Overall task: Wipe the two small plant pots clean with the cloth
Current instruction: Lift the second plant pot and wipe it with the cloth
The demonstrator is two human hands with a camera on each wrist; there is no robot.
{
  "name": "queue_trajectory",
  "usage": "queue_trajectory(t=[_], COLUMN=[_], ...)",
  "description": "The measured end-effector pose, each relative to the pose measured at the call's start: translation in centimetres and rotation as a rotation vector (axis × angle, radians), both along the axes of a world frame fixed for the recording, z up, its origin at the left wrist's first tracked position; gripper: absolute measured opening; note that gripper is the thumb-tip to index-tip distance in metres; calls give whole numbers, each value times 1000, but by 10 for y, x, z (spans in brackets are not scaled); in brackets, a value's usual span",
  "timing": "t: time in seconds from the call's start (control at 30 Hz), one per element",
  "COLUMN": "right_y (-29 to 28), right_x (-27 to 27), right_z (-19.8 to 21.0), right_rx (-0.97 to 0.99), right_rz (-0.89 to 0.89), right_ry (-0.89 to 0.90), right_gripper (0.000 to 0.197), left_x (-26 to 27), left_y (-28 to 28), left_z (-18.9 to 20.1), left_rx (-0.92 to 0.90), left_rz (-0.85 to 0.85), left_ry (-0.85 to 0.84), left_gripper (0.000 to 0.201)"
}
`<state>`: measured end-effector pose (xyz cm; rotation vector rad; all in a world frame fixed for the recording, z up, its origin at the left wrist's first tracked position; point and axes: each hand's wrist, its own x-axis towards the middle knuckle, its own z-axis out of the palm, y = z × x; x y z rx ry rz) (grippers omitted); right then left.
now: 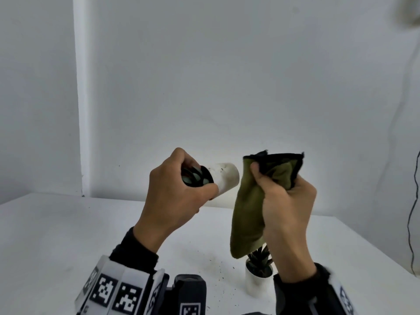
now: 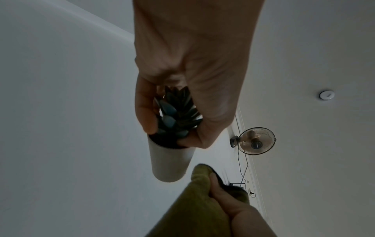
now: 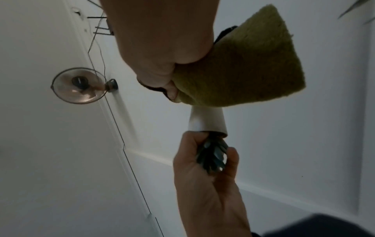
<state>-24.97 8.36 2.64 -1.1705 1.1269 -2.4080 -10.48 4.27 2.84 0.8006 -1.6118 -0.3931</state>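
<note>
My left hand [image 1: 179, 189] holds a small white plant pot [image 1: 223, 178] tipped on its side in the air, fingers curled round its rim and the dark succulent [image 2: 178, 115] in it. The pot's base points right, and its side carries dark smudges. My right hand [image 1: 286, 201] grips an olive-green cloth [image 1: 252, 212] with a black edge, bunched at the top and hanging down. The cloth sits right beside the pot's base [image 3: 207, 118]; whether it touches is unclear. A second white pot [image 1: 256, 283] with a dark plant stands upright on the table below my right wrist.
The white table [image 1: 68, 235] has specks of soil [image 1: 218, 264] scattered near the standing pot. A white wall rises behind it. A cable [image 1: 411, 223] hangs at the far right. A wall fan [image 2: 256, 141] shows in the wrist views.
</note>
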Motion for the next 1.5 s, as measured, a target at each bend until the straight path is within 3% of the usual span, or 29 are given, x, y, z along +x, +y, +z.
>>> queue_trajectory(t=[0.1, 0.37, 0.47, 0.63, 0.7, 0.83, 0.9, 1.17, 1.4, 1.5], right_y=[3, -1, -2, 1, 3, 2, 2, 0, -4, -5], right_x=[-4, 10, 14, 17, 17, 7, 1, 9, 18, 20], right_z=[2, -7, -9, -9, -5, 2, 4, -6, -15, -15], right_rx=[11, 6, -52, -58, -35, -62, -51, 39, -15, 0], right_rz=[-64, -295, -366, -270, -164, 221, 213, -162, -342, -277], right_ry=[31, 325, 376, 388, 325, -126, -188, 194, 337, 352], right_gripper=[26, 39, 33, 34, 34, 18, 18, 22, 35, 31], left_x=[0, -5, -7, -7, -5, -1, -1, -3, -10, -8], left_y=[-1, 6, 9, 9, 8, 3, 1, 3, 2, -1], left_z=[-1, 0, 2, 2, 3, 2, 1, 1, -3, -4], left_rx=[-3, -37, -57, -69, -53, 21, 31, -6, -129, -130], left_rz=[11, 15, 24, 16, 6, -33, -42, -22, 69, 81], left_ry=[12, 81, 74, 35, 47, 120, 126, 127, -28, -47], left_gripper=[33, 38, 37, 37, 38, 31, 31, 37, 38, 41])
